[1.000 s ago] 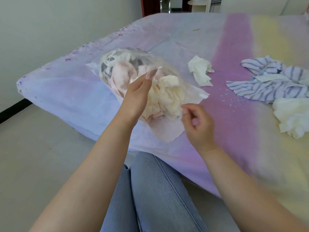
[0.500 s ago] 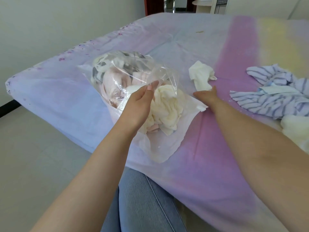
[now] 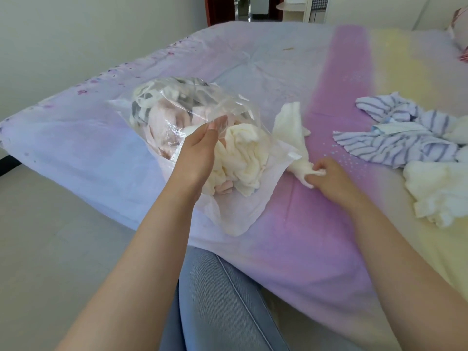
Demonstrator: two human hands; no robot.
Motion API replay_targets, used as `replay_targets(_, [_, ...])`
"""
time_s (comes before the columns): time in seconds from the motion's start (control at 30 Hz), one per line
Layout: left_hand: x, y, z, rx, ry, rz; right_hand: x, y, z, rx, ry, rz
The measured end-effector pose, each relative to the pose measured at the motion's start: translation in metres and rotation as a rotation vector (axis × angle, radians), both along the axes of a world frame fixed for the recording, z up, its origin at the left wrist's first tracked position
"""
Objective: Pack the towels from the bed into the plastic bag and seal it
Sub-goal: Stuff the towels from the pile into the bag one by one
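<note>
A clear plastic bag (image 3: 177,102) lies near the bed's front left edge, stuffed with cream, pink and grey-striped towels. My left hand (image 3: 197,153) grips the upper lip of its mouth and holds it raised. A cream towel (image 3: 243,158) bulges out of the opening. My right hand (image 3: 326,176) is closed on one end of a small white towel (image 3: 291,130), which stretches across the bed just right of the bag's mouth. A blue-striped towel (image 3: 395,138) and a cream towel (image 3: 440,191) lie loose at the right.
The bed (image 3: 304,72) has a lilac, pink and yellow cover, and its front edge runs diagonally above my jeans-clad knee (image 3: 217,300). Pale floor (image 3: 50,236) lies to the left. A doorway and a cabinet stand beyond the bed's far end.
My right hand reached out to the small white towel, closed on it and dragged it back toward the bag's mouth. My left hand stayed on the bag's lip.
</note>
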State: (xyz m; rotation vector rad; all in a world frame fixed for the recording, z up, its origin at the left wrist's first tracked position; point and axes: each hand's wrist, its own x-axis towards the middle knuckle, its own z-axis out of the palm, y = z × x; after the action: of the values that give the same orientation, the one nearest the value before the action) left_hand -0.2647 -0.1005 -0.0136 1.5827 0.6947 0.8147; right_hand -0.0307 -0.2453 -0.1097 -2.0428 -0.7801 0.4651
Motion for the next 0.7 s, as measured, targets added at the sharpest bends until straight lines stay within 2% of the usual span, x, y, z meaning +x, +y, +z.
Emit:
replay_targets(0.07, [-0.004,-0.002,-0.001,0.003,-0.002,-0.004,-0.025,-0.032,0.031,-0.073,0.118,0.197])
replay_targets(0.13, [-0.007,-0.003,-0.002,0.009,-0.006,-0.017,-0.04,-0.057,0.063,-0.292,0.212,0.483])
replay_targets(0.2, [-0.009,-0.005,-0.002,0.015,-0.007,-0.018,-0.042,-0.062,0.082,-0.436,0.138,0.625])
replay_targets(0.27, [-0.011,-0.007,-0.002,0.017,-0.005,-0.009,-0.034,-0.043,0.087,-0.37,-0.022,0.511])
replay_targets(0.33, [-0.013,-0.009,-0.003,0.022,0.001,-0.009,-0.019,-0.011,0.077,-0.311,-0.279,0.348])
replay_targets(0.4, [-0.016,-0.01,-0.004,0.031,0.002,-0.007,-0.005,0.022,0.052,-0.389,-0.413,0.371])
replay_targets(0.47, [-0.019,-0.01,-0.003,0.034,0.002,-0.003,-0.001,0.044,0.023,-0.445,-0.304,0.496])
replay_targets(0.53, [-0.022,-0.009,-0.002,0.02,-0.003,-0.012,-0.001,0.054,0.003,-0.465,-0.208,0.523])
replay_targets(0.7, [-0.025,-0.007,-0.001,0.018,-0.011,-0.028,-0.033,0.037,0.004,-0.329,-0.261,0.461])
